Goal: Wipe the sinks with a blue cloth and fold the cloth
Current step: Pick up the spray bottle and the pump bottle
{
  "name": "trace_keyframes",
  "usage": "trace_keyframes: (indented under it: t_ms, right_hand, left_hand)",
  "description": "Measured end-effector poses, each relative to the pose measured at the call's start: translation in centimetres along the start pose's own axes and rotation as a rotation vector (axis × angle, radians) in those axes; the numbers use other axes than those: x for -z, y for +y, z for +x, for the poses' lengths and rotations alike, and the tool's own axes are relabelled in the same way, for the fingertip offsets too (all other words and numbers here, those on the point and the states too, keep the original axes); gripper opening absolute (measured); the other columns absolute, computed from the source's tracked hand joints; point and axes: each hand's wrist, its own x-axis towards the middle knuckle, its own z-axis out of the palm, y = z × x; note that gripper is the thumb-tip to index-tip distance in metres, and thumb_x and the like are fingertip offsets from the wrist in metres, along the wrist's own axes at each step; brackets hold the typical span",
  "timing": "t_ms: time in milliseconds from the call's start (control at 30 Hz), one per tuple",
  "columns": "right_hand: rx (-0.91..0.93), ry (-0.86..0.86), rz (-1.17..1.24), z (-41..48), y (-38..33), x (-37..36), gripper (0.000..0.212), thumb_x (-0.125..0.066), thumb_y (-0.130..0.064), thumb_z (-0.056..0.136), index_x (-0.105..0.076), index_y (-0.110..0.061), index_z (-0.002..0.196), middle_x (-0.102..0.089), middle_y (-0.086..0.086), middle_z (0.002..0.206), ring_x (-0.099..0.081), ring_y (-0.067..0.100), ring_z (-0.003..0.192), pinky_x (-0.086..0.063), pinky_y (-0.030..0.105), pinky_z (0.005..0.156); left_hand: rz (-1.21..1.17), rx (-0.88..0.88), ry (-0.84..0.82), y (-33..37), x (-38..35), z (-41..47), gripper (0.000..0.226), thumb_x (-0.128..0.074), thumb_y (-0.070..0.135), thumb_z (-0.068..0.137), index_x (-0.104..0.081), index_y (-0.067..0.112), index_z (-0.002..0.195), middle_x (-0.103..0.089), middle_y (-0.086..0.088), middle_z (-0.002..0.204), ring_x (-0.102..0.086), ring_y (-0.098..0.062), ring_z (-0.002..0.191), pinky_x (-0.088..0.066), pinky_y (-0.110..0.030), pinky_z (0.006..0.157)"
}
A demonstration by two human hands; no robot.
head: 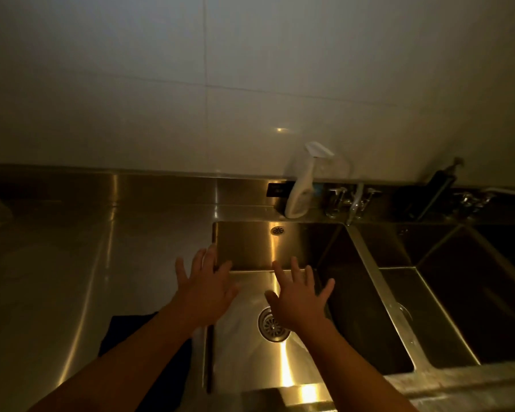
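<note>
left hand (pixel 204 288): fingers (pixel 180 269) straight and spread wide, holding nothing; they hover over the left rim of the near sink.
right hand (pixel 299 298): fingers (pixel 295 270) also splayed and empty, over the near sink's basin.
cloth (pixel 125 331): on the desk (pixel 72 263), behind the left fingers towards the person, partly hidden under the left forearm. It reads dark in this dim light, so its blue cannot be confirmed.
near sink (pixel 250 246): directly under and ahead of both sets of fingers, with the drain strainer (pixel 272 324) just behind the right fingers.
far sink (pixel 488 292): well to the right of the right fingers, past the dividing rim.
step in hand: neither hand has the cloth, so it likely has to be picked up first; whether any wiping is done cannot be told.
risk, grasp: the left hand must draw back to reach the cloth, and a forearm dragging across it could bunch it or nudge it over the sink edge.
risk, light: in the dimness and glare off the steel, patches of either basin could easily be missed.
risk, back ledge: a long wiping stroke could knock over the spray bottle (pixel 302 185).
around: the bottle, the faucet (pixel 353 203) and a soap dispenser (pixel 437 191) stand well beyond the fingertips, against the wall.
in the way: only the person's own left forearm lies over the cloth; the faucet spout overhangs the divider between the basins.
</note>
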Motion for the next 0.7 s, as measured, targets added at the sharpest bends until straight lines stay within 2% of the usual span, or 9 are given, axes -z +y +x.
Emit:
trace_keyframes:
  t_ms: [133, 300, 500, 700]
  right_hand:
    - [-0.012, -0.026, 0.013, 1.6, 4.5, 1.9, 0.062, -0.038, -0.055, 0.093, -0.008, -0.044, 0.147, 0.01, -0.002, 0.161, 0.006, 0.03, 0.147, 0.015, 0.072, 0.102]
    - [0.023, -0.033, 0.007, 4.5, 11.4, 4.7, 0.061, -0.04, -0.05, 0.095, -0.01, -0.042, 0.148, 0.004, -0.001, 0.161, -0.006, 0.029, 0.147, 0.015, 0.071, 0.103]
    - [0.017, -0.02, -0.003, 8.2, 20.9, 8.2, 0.062, -0.043, -0.047, 0.094, -0.013, -0.04, 0.148, 0.002, -0.001, 0.161, -0.002, 0.032, 0.147, 0.013, 0.071, 0.105]
    - [-0.039, -0.007, -0.022, 12.1, 25.7, 9.7, 0.065, -0.047, -0.044, 0.093, -0.012, -0.042, 0.148, 0.005, -0.001, 0.161, 0.004, 0.033, 0.147, 0.01, 0.07, 0.106]
  left_hand:
    - [0.007, -0.012, -0.029, 4.1, 0.3, 1.2, 0.061, -0.027, 0.063, 0.093, -0.024, 0.034, 0.146, 0.014, -0.005, 0.16, 0.012, -0.028, 0.147, 0.01, -0.063, 0.11]
    - [-0.023, 0.074, 0.005, 9.8, 1.5, 4.3, 0.057, -0.03, 0.059, 0.094, -0.028, 0.034, 0.144, 0.01, -0.005, 0.16, 0.01, -0.027, 0.147, 0.004, -0.063, 0.112]
    - [-0.043, 0.173, 0.038, 15.8, 2.1, 7.9, 0.057, -0.033, 0.059, 0.093, -0.029, 0.035, 0.144, 0.005, -0.005, 0.16, 0.006, -0.027, 0.147, 0.001, -0.06, 0.114]
    - [-0.076, 0.172, 0.066, 18.5, 2.9, 11.7, 0.056, -0.035, 0.057, 0.093, -0.029, 0.034, 0.144, 0.003, -0.005, 0.16, 0.003, -0.029, 0.147, 0.0, -0.059, 0.115]
